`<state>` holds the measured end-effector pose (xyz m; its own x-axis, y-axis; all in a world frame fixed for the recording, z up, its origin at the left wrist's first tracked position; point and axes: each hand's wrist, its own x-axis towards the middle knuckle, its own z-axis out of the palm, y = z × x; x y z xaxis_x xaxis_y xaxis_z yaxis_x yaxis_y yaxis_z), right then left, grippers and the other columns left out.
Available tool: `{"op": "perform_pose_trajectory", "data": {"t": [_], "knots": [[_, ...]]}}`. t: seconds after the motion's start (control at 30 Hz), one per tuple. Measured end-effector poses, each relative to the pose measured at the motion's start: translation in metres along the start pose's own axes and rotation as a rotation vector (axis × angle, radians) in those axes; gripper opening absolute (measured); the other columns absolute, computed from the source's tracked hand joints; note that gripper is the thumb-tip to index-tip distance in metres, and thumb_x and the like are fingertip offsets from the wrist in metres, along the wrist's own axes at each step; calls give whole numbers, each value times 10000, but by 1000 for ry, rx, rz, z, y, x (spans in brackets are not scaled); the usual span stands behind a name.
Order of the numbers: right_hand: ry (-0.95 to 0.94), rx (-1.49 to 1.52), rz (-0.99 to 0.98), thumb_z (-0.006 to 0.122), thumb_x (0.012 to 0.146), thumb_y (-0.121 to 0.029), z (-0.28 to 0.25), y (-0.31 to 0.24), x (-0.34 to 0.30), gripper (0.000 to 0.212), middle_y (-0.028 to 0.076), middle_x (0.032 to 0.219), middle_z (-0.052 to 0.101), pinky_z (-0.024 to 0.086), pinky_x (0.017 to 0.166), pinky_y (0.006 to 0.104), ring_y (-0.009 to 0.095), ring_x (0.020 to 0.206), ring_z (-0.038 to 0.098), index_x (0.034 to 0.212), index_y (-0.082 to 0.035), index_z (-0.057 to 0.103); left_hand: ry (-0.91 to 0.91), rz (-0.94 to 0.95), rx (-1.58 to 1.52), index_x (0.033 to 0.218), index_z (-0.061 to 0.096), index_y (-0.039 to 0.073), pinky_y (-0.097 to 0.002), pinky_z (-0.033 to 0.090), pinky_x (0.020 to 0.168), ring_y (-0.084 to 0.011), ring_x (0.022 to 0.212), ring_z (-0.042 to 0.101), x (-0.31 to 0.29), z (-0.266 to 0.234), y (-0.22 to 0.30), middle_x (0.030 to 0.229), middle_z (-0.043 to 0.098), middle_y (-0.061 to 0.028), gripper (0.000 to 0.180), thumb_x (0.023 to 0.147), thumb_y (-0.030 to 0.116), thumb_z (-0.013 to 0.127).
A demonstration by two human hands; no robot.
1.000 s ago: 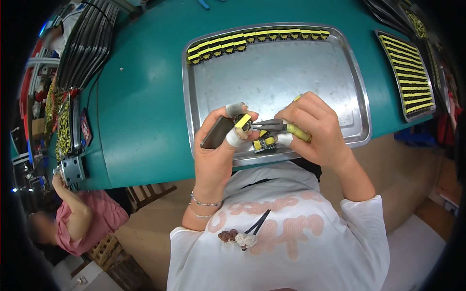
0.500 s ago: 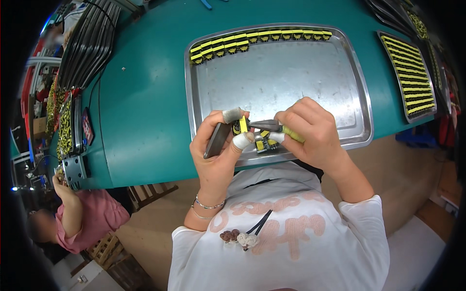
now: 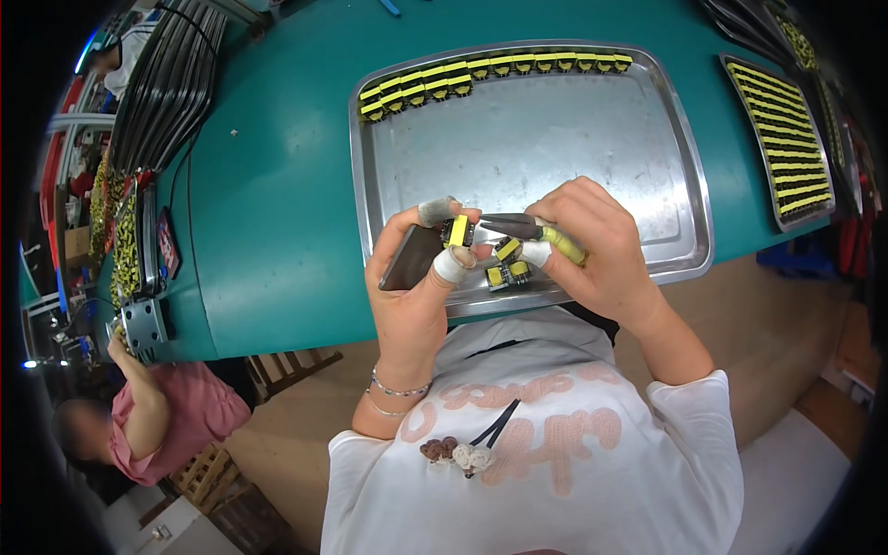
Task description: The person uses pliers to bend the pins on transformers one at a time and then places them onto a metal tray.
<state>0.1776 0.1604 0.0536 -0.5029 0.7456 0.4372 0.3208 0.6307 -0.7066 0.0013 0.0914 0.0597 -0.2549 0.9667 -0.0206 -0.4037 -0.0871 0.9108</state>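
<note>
My left hand (image 3: 405,310) pinches a small yellow-and-black transformer (image 3: 458,231) between its thumb and a finger, both wrapped in white tape. A dark flat block (image 3: 409,261) also lies within that hand, against the palm. My right hand (image 3: 601,245) is closed round long-nose pliers (image 3: 509,225) with yellow-green handles. Their tips point left, close to the transformer; whether they touch it I cannot tell. Below the hands, a few loose transformers (image 3: 507,275) lie by the near side of the metal tray (image 3: 564,139).
Along the tray's far edge stand rows of transformers (image 3: 435,85). At the right, another tray (image 3: 782,139) is filled with similar rows. Stacked dark trays (image 3: 176,83) stand at the far left of the green table (image 3: 277,185). A co-worker in pink (image 3: 194,407) sits at lower left.
The pliers' tips have shifted slightly up and right. The transformer in my left hand has turned a little, and the dark block shows more of its broad face.
</note>
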Motion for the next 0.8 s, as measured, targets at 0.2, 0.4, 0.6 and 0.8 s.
{"op": "perform_pose_trajectory", "data": {"t": [0.2, 0.4, 0.6, 0.8], "knots": [[-9, -30, -23, 630, 612, -21, -1, 0, -1, 238, 104, 754, 573, 443, 638, 356, 265, 710, 536, 850, -8, 613, 0, 29, 44, 1114, 516, -12, -326, 570, 779, -205, 951, 614, 0, 6, -1, 1078, 576, -137, 374, 807, 84, 708], [-2, -138, -44, 655, 584, -3, 2, -3, -7, 259, 97, 726, 564, 445, 597, 350, 257, 689, 540, 838, -10, 609, -15, 42, 80, 1105, 516, -15, -332, 575, 780, -215, 960, 610, -2, 4, -4, 1087, 570, -128, 351, 815, 68, 695], [-24, -81, 37, 675, 633, -42, 1, -11, -5, 218, 98, 709, 552, 441, 614, 338, 246, 686, 539, 834, -1, 603, -14, 36, 13, 1136, 517, -30, -325, 573, 795, -189, 946, 625, -3, 3, -1, 1074, 619, -157, 333, 854, 79, 657], [-1, 430, 211, 631, 800, -93, 10, -8, -5, 193, 77, 851, 569, 443, 700, 297, 155, 760, 557, 953, 22, 607, -75, -130, -71, 1240, 419, -20, -309, 583, 747, -172, 859, 642, -2, 3, 4, 1072, 618, -159, 415, 946, 249, 537]]}}
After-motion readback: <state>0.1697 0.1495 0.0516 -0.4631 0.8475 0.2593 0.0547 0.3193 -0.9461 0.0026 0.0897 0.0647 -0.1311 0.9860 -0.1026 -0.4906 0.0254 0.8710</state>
